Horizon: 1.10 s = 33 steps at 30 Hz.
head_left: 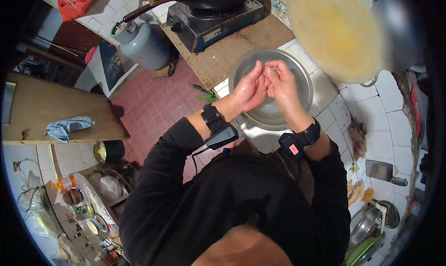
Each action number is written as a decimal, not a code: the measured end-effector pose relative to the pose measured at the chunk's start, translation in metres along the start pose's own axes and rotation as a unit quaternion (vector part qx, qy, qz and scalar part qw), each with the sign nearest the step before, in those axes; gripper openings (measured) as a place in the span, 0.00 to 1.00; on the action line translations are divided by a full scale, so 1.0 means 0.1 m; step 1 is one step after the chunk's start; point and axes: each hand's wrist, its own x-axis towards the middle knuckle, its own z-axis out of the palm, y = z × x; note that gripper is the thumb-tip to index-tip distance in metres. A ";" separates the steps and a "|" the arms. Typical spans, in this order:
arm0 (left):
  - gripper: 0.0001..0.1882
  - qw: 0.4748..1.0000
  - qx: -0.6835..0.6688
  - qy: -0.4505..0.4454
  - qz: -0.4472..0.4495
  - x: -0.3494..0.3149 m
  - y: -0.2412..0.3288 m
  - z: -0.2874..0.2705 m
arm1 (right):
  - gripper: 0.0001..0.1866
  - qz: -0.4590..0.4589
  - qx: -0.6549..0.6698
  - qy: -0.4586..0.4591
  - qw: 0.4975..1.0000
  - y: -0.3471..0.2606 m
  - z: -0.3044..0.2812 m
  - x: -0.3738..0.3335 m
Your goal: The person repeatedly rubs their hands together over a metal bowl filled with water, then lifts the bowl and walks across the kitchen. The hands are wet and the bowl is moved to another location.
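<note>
1 fisheye view, head-worn, facing down, near the basin

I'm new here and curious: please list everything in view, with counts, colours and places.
Round metal basin: 1, silver, above centre
Boxy metal stove: 1, black, top middle
Round metal pan: 1, black, on the stove
Rounded gas cylinder: 1, grey, left of the stove
Plastic bag: 1, red, top left
Large round item, kind unclear: 1, yellowish, upper right
Flat metal cleaver: 1, grey, dark handle, lower right
Crumpled cloth: 1, blue, left
Long leaves: several, green, left of the basin
Small clutter: too small to count, mixed colours, lower left
Floor tiles: many, red, left of centre
Sleeves: 2, black, below centre
Wrist devices: 2, black, one per wrist
Left hand: 1, bare, over the basin
Right hand: 1, bare, over the basin
</note>
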 end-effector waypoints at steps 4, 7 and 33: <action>0.26 0.998 0.045 -0.042 -0.009 -0.01 0.05 -0.05 | 0.06 -0.022 -0.060 0.025 0.998 0.07 -0.01 0.11; 0.26 0.997 0.076 -0.033 -0.008 -0.03 0.06 -0.07 | 0.09 -0.057 -0.115 0.043 0.991 0.13 -0.01 0.15; 0.13 0.997 0.017 -0.069 0.002 -0.04 0.14 -0.10 | 0.12 0.015 0.022 -0.068 0.997 -0.12 -0.09 -0.04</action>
